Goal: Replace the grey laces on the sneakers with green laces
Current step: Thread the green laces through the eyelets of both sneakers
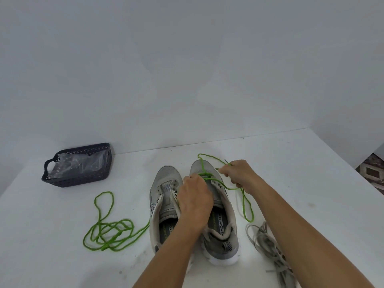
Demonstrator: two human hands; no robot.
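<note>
Green lace (209,179) crosses the right sneaker's (218,204) toe eyelets; your left hand (194,196) steadies its tongue, grip hidden, while your right hand (239,173) pinches the lace end taut for threading.

Two grey sneakers stand side by side, toes away. The left sneaker (164,183) is unlaced. A green lace (209,177) is threaded through the lowest eyelets of the right sneaker (220,206), its ends trailing right. A second green lace (108,231) is heaped to the left. Grey laces (268,244) are piled to the right.
</note>
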